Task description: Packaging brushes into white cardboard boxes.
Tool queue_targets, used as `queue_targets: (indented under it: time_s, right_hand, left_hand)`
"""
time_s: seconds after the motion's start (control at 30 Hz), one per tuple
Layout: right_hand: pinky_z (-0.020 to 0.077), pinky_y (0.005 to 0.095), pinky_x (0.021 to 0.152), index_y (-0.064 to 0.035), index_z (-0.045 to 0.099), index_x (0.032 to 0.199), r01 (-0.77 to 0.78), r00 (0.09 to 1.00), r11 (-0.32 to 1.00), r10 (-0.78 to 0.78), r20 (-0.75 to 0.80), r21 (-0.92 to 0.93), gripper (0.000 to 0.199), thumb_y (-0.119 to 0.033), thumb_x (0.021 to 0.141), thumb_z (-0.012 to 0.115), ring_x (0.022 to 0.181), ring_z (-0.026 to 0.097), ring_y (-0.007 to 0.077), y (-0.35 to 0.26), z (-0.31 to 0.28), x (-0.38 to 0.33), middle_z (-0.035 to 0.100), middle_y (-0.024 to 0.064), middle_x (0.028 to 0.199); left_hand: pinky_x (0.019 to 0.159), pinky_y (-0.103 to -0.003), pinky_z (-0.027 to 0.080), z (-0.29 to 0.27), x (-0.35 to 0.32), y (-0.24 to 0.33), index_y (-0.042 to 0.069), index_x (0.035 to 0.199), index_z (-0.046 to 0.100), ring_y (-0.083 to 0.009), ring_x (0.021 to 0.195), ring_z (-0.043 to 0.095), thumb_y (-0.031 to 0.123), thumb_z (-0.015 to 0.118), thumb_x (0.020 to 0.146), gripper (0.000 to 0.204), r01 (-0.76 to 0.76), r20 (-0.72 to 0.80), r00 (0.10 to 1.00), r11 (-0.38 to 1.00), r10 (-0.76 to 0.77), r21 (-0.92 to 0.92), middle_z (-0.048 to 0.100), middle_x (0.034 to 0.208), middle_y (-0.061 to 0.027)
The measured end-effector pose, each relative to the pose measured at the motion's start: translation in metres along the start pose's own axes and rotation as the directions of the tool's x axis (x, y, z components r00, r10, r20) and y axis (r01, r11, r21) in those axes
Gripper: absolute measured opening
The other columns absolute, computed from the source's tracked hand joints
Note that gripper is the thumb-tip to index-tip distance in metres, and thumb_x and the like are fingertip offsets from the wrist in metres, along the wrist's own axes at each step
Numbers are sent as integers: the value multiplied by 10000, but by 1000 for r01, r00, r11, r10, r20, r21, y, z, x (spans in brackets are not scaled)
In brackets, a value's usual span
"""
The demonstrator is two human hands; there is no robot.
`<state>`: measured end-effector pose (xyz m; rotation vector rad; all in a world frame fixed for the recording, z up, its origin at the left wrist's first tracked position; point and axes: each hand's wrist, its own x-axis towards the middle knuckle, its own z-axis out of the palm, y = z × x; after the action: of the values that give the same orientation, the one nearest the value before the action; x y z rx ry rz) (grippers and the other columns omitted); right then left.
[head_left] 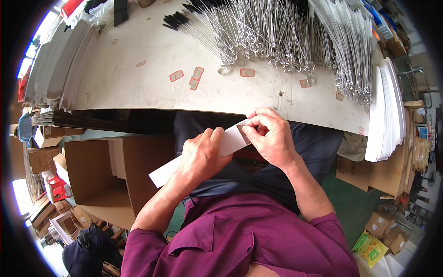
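Observation:
A long, narrow white cardboard box (233, 140) lies slantwise over my lap, just off the table's front edge. My left hand (201, 156) is wrapped round its middle. At the box's upper right end, the fingers of my right hand (272, 139) are bent and pinched together at the end flap, where a darker opening shows. Whether anything else is between those fingertips is hidden. Beyond my hands, a heap of thin wire brushes (272, 41) with ring ends and black bristles lies on the table (138, 87). Next to it are similar brushes with white bristles (346, 51).
Flat white cartons (53, 64) are stacked at the table's left end, and more white cartons (386, 113) stand at its right end. A large open cardboard box (99, 175) sits on the left, below table height. A dark phone (120, 12) lies at the far left.

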<state>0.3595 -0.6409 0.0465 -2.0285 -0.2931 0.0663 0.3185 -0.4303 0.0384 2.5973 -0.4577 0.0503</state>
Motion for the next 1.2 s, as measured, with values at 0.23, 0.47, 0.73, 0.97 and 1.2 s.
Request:
queue_targets:
  time_s: [0.23, 0.47, 0.73, 0.97, 1.2]
  right_hand:
    - [539, 389, 609, -52, 636, 824, 122, 986, 964, -145, -83, -236, 106, -42, 822, 742, 642, 641, 285, 5, -6, 2, 679, 106, 907]
    - [488, 230, 560, 3, 674, 894, -82, 996, 996, 83, -45, 24, 58, 15, 895, 731, 601, 581, 62, 10, -18, 1, 691, 22, 802]
    - [479, 207, 508, 23, 712, 1033, -451, 892, 601, 327, 312, 660, 97, -49, 978, 678, 596, 597, 58, 13, -33, 6, 698, 51, 826]
    - [472, 202, 526, 15, 722, 1093, -563, 822, 373, 346, 452, 738, 155, -85, 981, 684, 646, 613, 65, 18, -37, 3, 709, 56, 863]
    - [487, 207, 614, 17, 719, 1099, -436, 899, 587, 317, 301, 683, 153, -54, 969, 679, 696, 606, 63, 19, -35, 1, 706, 36, 875]
  left_hand:
    - [587, -443, 571, 3, -5, -3, 30, 1103, 603, -339, 703, 693, 182, 840, 704, 488, -1, 17, 1000, 1000, 1, -1, 642, 825, -134]
    - [590, -443, 573, 2, -3, -2, 27, 1110, 603, -344, 710, 697, 187, 842, 711, 492, -11, 22, 1000, 1000, 11, -20, 649, 839, -139]
    - [586, -439, 575, 0, -4, -4, 9, 1130, 614, -340, 695, 698, 179, 856, 709, 514, -70, -4, 998, 996, 70, -54, 655, 829, -133]
    - [554, -422, 570, 0, -3, -3, 25, 1044, 571, -295, 678, 679, 159, 829, 728, 430, -121, -41, 992, 990, 119, -65, 594, 782, -102]
    - [610, -449, 587, 2, -4, -4, 24, 1131, 616, -351, 718, 709, 207, 856, 732, 501, -36, 47, 998, 998, 39, -58, 667, 838, -137]
